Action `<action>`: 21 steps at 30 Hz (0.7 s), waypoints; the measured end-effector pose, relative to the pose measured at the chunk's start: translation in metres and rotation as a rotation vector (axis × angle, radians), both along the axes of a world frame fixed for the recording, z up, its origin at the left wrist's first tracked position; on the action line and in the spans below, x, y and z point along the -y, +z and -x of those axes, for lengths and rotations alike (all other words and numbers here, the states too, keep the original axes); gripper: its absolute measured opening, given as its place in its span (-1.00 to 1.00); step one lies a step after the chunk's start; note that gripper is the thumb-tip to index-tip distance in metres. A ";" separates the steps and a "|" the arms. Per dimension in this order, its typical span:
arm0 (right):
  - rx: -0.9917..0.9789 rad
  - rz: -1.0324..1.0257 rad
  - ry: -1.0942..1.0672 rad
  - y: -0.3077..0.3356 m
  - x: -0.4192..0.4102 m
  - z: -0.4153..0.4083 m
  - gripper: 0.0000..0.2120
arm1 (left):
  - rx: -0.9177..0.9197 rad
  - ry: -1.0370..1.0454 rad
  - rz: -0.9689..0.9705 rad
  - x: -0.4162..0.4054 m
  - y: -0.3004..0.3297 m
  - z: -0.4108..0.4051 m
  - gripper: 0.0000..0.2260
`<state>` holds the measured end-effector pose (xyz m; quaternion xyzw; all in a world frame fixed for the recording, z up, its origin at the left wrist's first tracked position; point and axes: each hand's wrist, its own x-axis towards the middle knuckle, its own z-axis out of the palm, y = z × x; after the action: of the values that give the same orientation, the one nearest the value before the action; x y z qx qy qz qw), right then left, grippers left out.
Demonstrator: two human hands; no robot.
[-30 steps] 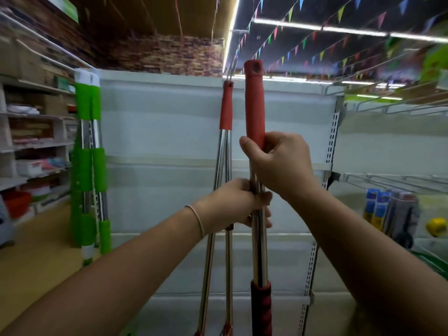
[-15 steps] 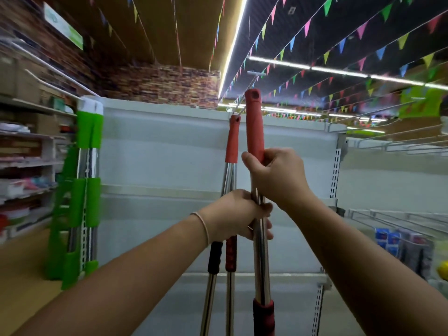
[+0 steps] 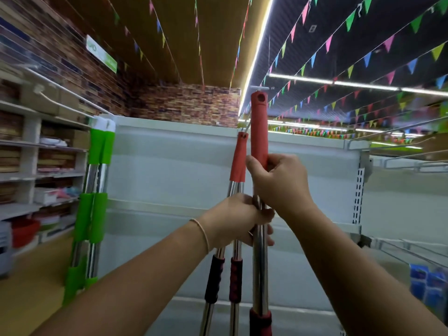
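Risen since last frame: red-capped pole (image 3: 260,263) now tops shelf unit (image 3: 169,166) by more. I log long axis vertical, cap up, centre view; right hand (image 3: 278,183) grips red sleeve base, left hand (image 3: 236,219) wraps chrome below. Shop aisle, tan floor (image 3: 29,299), bunting (image 3: 349,20) overhead.

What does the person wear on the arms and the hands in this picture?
The left hand and the right hand wear no gloves, and no rings show. No sleeves are in view. A thin, pale band circles the left wrist.
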<state>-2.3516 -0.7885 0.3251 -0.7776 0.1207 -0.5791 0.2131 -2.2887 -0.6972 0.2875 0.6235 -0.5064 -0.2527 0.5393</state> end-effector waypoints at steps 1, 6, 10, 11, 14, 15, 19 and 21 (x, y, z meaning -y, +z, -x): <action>-0.011 0.001 0.008 -0.001 0.003 -0.001 -0.67 | 0.003 0.013 -0.002 0.002 -0.002 -0.001 -0.90; -0.063 -0.009 0.052 -0.020 0.010 -0.010 -0.65 | 0.080 0.094 0.020 0.013 -0.024 -0.010 -0.93; -0.036 0.012 0.048 -0.019 0.016 -0.019 -0.64 | 0.119 0.111 0.032 0.019 -0.023 -0.020 -0.93; -0.033 0.006 0.058 -0.019 0.018 -0.021 -0.64 | 0.119 0.109 0.029 0.020 -0.021 -0.021 -0.93; -0.040 -0.009 0.065 -0.018 0.023 -0.025 -0.66 | 0.111 0.106 0.013 0.024 -0.021 -0.025 -0.94; -0.043 -0.013 0.067 -0.018 0.024 -0.027 -0.66 | 0.104 0.106 0.009 0.025 -0.022 -0.026 -0.94; -0.083 -0.044 0.074 -0.021 0.030 -0.039 -0.65 | 0.074 0.106 0.002 0.029 -0.026 -0.035 -0.93; -0.100 -0.051 0.055 -0.024 0.035 -0.045 -0.66 | 0.052 0.111 -0.007 0.032 -0.029 -0.038 -0.91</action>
<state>-2.3064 -0.8236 0.3011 -0.8029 0.1247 -0.5302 0.2423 -2.2506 -0.7293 0.2586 0.6588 -0.4841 -0.2080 0.5370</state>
